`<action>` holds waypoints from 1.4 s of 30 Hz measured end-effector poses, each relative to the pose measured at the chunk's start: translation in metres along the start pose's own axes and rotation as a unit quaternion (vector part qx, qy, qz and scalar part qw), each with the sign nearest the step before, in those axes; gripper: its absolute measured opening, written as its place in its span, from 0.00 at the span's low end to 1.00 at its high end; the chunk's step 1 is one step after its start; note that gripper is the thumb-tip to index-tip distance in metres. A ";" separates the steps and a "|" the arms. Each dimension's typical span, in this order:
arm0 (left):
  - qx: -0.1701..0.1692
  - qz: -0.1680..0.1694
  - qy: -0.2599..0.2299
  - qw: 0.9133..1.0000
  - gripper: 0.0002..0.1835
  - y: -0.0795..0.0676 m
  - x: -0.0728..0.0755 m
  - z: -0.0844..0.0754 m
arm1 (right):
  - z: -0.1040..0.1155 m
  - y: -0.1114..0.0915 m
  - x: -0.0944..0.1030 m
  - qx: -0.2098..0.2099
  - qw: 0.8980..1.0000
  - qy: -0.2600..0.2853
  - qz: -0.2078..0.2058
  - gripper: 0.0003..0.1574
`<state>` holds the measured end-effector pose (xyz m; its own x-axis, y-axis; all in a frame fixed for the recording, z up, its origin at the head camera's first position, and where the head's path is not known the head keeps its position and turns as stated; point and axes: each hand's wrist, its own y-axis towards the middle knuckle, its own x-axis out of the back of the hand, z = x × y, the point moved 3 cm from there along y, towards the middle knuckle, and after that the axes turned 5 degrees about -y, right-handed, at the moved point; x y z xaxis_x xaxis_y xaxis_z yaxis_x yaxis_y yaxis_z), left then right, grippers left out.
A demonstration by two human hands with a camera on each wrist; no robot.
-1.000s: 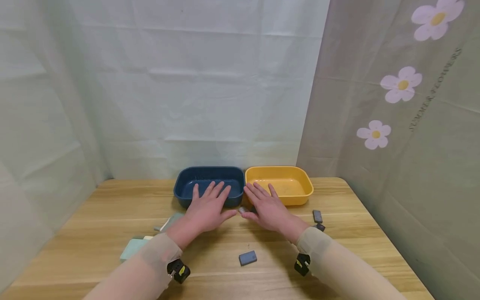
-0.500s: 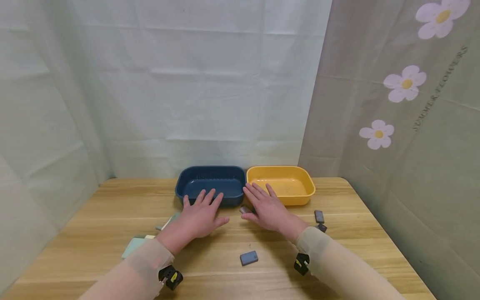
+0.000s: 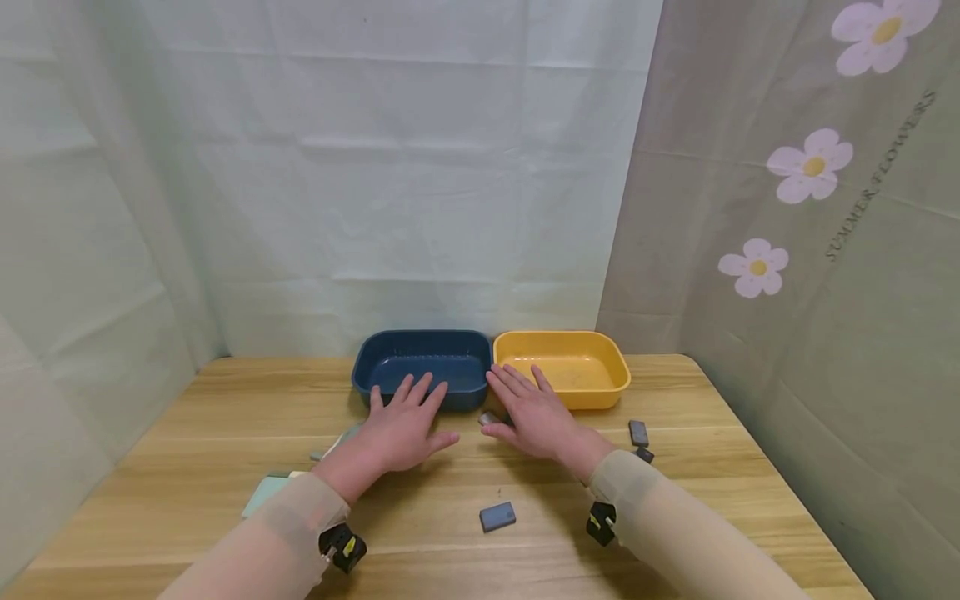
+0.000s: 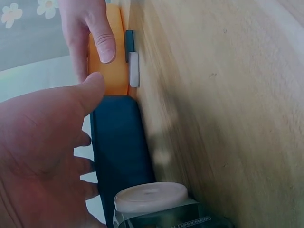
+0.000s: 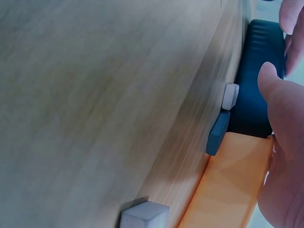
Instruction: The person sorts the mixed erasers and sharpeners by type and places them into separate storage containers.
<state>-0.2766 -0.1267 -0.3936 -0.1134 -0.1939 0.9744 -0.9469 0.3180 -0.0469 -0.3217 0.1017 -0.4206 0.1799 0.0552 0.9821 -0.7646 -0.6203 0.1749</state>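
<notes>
My left hand (image 3: 397,429), fingers spread, hovers at the front of the dark blue bin (image 3: 420,340) and holds nothing. Fingers outstretched, my right hand (image 3: 536,421) is held over the near left corner of the yellow bin (image 3: 600,400); nothing is in it. A small pale grey block (image 3: 487,418) lies by the right thumb, partly hidden. In the right wrist view a dark teal block (image 5: 218,133) touches or nearly touches that pale block (image 5: 230,96), beside the bins. Whether either hand touches a bin rim is hard to tell.
A blue-grey block (image 3: 497,517) lies nearer me. At right are a grey block (image 3: 638,432) and a dark block (image 3: 643,454). Left of my left arm lies a mint-coloured item (image 3: 265,496), partly covered. The left wrist view shows a pale-lidded container (image 4: 151,197).
My left hand has drawn back to the left, away from the blue bin's inside, then stayed nearly still. The right hand has barely moved. The blocks and bins stay put.
</notes>
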 end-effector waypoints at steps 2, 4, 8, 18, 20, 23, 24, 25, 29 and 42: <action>-0.004 -0.001 -0.008 1.000 0.47 -0.001 0.002 0.000 | 0.000 0.000 0.001 0.000 1.000 0.000 0.001 0.58; -0.008 -0.006 -0.013 1.000 0.46 -0.002 0.003 0.000 | 0.001 0.000 0.001 -0.001 1.000 -0.003 0.002 0.58; -0.009 -0.011 -0.011 1.000 0.46 -0.003 0.003 -0.001 | 0.002 0.000 0.003 0.001 1.000 -0.005 0.000 0.58; -0.015 -0.002 -0.010 1.000 0.46 -0.003 0.001 0.001 | 0.002 0.000 0.002 0.010 1.000 -0.013 0.001 0.59; -0.014 -0.004 -0.010 1.000 0.46 -0.003 0.002 0.003 | 0.002 0.001 0.002 0.011 1.000 -0.009 0.002 0.59; -0.012 -0.013 -0.007 1.000 0.46 -0.004 0.004 0.006 | 0.002 0.003 0.002 0.009 1.000 -0.007 0.006 0.59; -0.011 -0.017 -0.004 1.000 0.46 -0.005 0.005 0.008 | 0.002 0.003 0.002 0.008 1.000 -0.006 0.008 0.59; -0.011 -0.020 0.000 1.000 0.47 -0.006 0.007 0.009 | 0.002 0.004 0.003 0.007 1.000 -0.004 0.007 0.59; -0.012 -0.032 0.019 0.999 0.47 -0.011 0.012 0.015 | 0.002 0.003 0.004 0.005 1.000 -0.001 0.009 0.60; -0.010 -0.051 0.033 0.998 0.47 -0.036 0.024 0.029 | 0.003 0.002 0.005 0.012 1.000 -0.001 0.011 0.60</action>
<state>-0.2535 -0.1697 -0.3751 0.0038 -0.1652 0.9863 -0.9463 0.3183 0.0570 -0.3203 0.0988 -0.4151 0.1636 0.0398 0.9857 -0.7532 -0.6403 0.1508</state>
